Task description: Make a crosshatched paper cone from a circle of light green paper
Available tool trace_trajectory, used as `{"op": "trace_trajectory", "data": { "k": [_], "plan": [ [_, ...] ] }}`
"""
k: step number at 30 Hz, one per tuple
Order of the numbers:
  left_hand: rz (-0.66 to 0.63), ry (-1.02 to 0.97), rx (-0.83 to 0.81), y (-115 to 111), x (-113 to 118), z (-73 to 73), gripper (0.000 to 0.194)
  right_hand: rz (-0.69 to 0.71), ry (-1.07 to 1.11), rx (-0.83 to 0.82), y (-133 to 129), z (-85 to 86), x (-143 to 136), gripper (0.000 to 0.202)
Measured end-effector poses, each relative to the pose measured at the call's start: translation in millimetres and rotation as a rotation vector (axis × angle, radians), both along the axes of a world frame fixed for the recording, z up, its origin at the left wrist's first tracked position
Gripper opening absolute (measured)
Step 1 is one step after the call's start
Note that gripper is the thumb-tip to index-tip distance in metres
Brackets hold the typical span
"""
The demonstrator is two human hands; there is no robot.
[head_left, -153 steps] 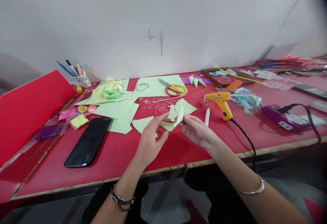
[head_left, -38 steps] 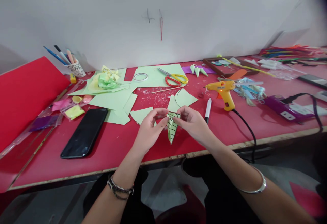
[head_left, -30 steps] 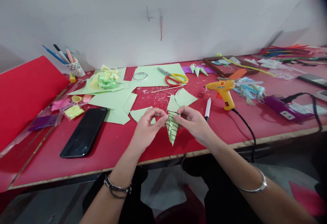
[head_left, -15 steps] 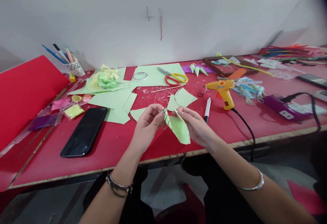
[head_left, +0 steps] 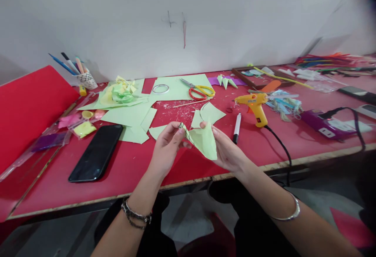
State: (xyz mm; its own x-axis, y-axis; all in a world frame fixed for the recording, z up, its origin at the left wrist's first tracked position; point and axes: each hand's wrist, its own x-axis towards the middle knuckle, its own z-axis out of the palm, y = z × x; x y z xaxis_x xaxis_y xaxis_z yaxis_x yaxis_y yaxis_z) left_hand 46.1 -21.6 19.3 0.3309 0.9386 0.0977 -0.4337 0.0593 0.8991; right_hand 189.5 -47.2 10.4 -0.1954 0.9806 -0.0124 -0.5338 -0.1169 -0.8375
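Between my two hands is a piece of light green paper [head_left: 205, 142], curled, with black lines drawn along its left edge. My left hand [head_left: 169, 143] pinches that lined edge between thumb and fingers. On the other side, my right hand [head_left: 225, 147] grips the right part of the sheet, its fingers partly hidden behind the paper. The paper is held above the front part of the red table [head_left: 141, 171]. Just beyond my hands lie cut green paper pieces [head_left: 213, 113], one with a curved black line. A white marker [head_left: 237, 128] with a black end lies right of my right hand.
A yellow hot glue gun [head_left: 255, 106] stands at right, its cord running over the table edge. Scissors [head_left: 201, 91], a tape roll [head_left: 160, 88] and small green paper cones [head_left: 225, 81] lie behind. A black phone [head_left: 96, 153] is at left, near a pen cup [head_left: 87, 79].
The right part of the green paper has been unrolled and opened upward by my right hand. My left hand has shifted slightly left, still pinching the lined edge.
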Motion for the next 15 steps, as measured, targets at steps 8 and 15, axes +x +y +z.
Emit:
{"op": "trace_trajectory", "data": {
  "k": [8,15],
  "plan": [
    [0.021,-0.068,-0.094,-2.1,2.3,-2.1,0.012,0.002,0.042,-0.038,-1.6,-0.6,-5.1,0.033],
    [0.016,-0.074,-0.143,-1.9,3.4,-1.5,0.013,0.038,0.051,-0.003,0.1,-2.6,-2.3,0.022]
  ]
}}
